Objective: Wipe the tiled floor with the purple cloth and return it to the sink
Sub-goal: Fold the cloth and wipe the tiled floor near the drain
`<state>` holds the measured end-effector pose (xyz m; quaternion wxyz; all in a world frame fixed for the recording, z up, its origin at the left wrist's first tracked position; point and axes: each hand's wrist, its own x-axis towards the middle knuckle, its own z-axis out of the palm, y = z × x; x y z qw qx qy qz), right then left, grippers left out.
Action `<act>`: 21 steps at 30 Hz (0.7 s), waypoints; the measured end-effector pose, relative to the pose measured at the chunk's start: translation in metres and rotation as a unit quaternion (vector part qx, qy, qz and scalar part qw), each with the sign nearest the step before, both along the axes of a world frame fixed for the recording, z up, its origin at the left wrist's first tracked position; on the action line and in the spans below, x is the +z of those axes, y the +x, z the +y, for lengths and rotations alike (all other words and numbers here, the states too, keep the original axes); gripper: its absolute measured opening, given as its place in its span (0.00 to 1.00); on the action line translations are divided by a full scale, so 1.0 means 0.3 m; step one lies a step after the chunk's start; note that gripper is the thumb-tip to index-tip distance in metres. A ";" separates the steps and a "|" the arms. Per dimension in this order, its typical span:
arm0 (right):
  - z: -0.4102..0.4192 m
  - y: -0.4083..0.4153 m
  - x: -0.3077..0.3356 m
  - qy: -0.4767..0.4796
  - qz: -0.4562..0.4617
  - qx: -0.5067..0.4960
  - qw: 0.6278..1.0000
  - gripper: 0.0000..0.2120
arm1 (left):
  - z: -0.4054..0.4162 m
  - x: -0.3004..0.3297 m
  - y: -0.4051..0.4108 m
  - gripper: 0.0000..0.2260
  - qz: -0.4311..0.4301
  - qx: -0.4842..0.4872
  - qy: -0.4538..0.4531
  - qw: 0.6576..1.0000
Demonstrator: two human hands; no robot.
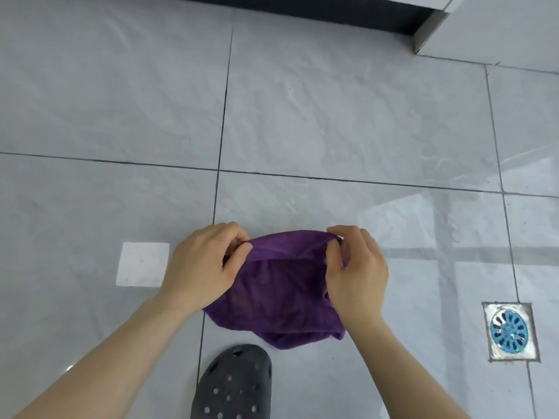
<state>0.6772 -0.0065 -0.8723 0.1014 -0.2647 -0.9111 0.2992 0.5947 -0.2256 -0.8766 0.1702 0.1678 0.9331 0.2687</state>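
A purple cloth [278,291] is shown in the lower centre of the frame, held just above or partly resting on a tiled floor [332,116] of large grey tiles with dark joints. Its upper edge is stretched between two hands. The left hand [202,267] is closed on the upper left corner, the fabric pinched between thumb and fingers; the right hand [357,273] is closed on the upper right corner in the same manner. The lower part of the cloth sags in loose folds and is bunched toward the lower right, near a dark perforated shoe [234,385] at the bottom centre. Whether the lower hem touches the tile cannot be told.

The cloth is judged to be light, soft and wholly limp: no shape is kept except where it is pulled taut. A plush, slightly clinging surface is suggested, so slipping from the fingers is unlikely. It is best held at the corners or along the top edge for spreading, and under a flat palm at the middle for wiping.

A round blue floor drain [509,331] in a square metal frame is seen at the lower right, well apart from the cloth. A bright white square patch [142,264] lies on the floor at the left, just beside the left hand. A dark base strip [302,13] runs along the top of the frame. No sink is in view.
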 end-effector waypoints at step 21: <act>-0.208 -0.113 -0.206 0.162 -0.195 0.322 0.912 0.28 | -0.133 -0.232 -0.051 0.29 0.081 -0.005 -0.185 0.979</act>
